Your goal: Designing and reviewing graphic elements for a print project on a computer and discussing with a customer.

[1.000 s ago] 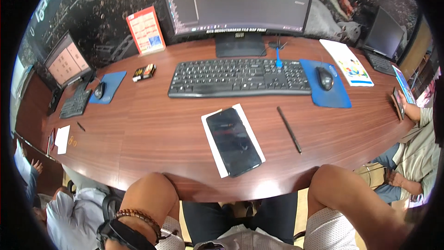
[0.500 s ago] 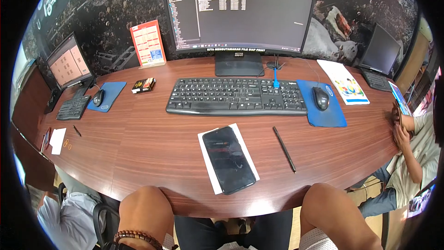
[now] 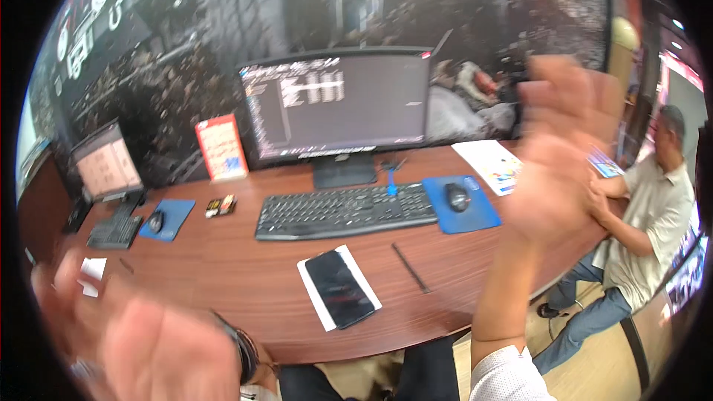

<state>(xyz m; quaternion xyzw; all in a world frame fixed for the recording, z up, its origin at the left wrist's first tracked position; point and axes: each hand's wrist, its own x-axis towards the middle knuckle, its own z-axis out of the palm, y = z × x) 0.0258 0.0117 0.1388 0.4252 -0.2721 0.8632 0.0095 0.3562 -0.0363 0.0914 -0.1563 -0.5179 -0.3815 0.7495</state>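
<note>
My left hand [image 3: 160, 341] is raised at the lower left, blurred by motion, palm showing and fingers apart, with nothing in it. Up at the right is my right hand [image 3: 557, 167], also smeared, its palm in view and fingers stretched upward, empty too; it covers part of the desk's right end. A black smartphone [image 3: 339, 289] lies on a white sheet [image 3: 318, 303] at the near middle of the desk. Right of it rests a thin black pen [image 3: 410, 267]. Neither hand touches them.
On the brown desk [image 3: 223, 275] stand a monitor [image 3: 349, 111], black keyboard [image 3: 345, 212], and mouse [image 3: 457, 197] on a blue pad [image 3: 475, 221]. A red calendar stand [image 3: 220, 148] and small black box [image 3: 220, 206] are further left. A seated person [image 3: 646, 215] is at the right.
Both hands have come up off the near desk edge into the air, palms showing. The view has tilted upward, showing more wall. Phone and pen stay where they were on the desk.
</note>
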